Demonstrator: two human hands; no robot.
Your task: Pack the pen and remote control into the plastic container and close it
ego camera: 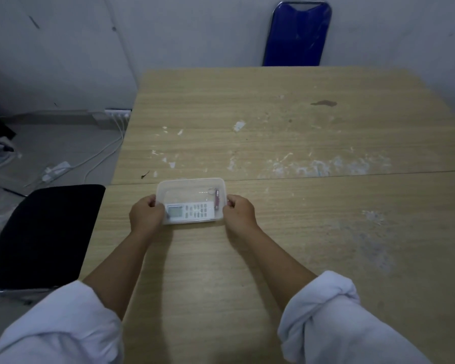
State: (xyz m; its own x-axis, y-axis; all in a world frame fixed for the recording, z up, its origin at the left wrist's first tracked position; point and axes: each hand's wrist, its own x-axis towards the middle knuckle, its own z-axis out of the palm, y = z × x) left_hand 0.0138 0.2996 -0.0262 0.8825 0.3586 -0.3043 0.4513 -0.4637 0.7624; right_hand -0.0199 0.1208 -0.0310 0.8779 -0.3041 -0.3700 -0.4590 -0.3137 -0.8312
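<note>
1. Hands grip the short ends of the plastic container [191, 183]: left hand [145, 215] and right hand [239, 212] both curled narrow on its rim.
2. Inside lie the remote control [189, 212] and, by the right wall, what seems to be the pen [216, 199].
3. Whether a lid is already on, I cannot tell; pressing evenly along all edges would likely seal it.
4. Nothing crowds the container on the table [300, 232]; a black chair seat [42, 232] sits off to the left.
</note>
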